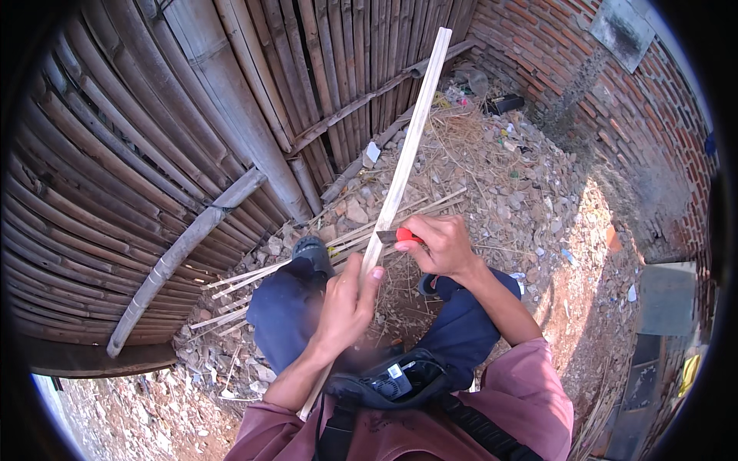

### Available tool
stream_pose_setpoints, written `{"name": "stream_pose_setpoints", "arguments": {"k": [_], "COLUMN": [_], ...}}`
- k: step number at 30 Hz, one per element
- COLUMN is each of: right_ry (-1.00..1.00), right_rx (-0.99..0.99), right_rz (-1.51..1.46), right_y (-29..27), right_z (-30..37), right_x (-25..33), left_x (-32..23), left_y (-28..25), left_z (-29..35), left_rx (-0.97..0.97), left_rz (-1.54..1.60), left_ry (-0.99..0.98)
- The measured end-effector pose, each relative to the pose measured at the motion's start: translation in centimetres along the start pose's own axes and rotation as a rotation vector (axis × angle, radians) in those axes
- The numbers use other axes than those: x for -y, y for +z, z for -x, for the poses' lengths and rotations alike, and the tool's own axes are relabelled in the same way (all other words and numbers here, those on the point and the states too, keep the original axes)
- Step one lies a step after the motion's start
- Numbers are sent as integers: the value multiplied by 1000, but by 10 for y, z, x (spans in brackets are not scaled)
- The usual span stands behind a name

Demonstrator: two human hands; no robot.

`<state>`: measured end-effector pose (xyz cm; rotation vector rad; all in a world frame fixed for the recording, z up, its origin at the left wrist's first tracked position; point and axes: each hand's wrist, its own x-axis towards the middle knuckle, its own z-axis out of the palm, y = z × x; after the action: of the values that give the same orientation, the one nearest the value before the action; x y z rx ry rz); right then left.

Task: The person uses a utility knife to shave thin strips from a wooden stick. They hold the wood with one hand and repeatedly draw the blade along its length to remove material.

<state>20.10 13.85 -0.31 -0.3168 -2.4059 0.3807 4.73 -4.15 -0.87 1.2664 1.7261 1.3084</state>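
A long pale strip of split bamboo (411,142) slants up and away from my lap toward the far wall. My left hand (347,305) is wrapped round its lower part, thumb lying along it. Just above that grip, my right hand (440,247) holds a knife by its red handle (408,235). The dark, short blade (387,237) touches the strip's right edge. The strip's lower end passes under my left forearm and shows again beside my waist.
Several more pale strips (250,278) lie on the rubble by my left shoe (310,252). A bamboo wall (231,115) with a leaning pole (181,257) rises on the left. A brick wall (653,123) curves along the right. Stones and litter (507,177) cover the ground.
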Motion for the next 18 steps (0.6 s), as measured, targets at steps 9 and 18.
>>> {"name": "stream_pose_setpoints", "arguments": {"k": [9, 18], "right_ry": [-49, 543], "right_rx": [-53, -547], "right_rz": [146, 56], "right_y": [7, -65], "right_z": [-2, -7], "right_x": [-5, -89], "left_x": [-4, 20], "left_y": [-1, 13], "left_z": [3, 26], "left_rx": [-18, 81], "left_rz": [-88, -40], "left_ry": [-52, -87]}}
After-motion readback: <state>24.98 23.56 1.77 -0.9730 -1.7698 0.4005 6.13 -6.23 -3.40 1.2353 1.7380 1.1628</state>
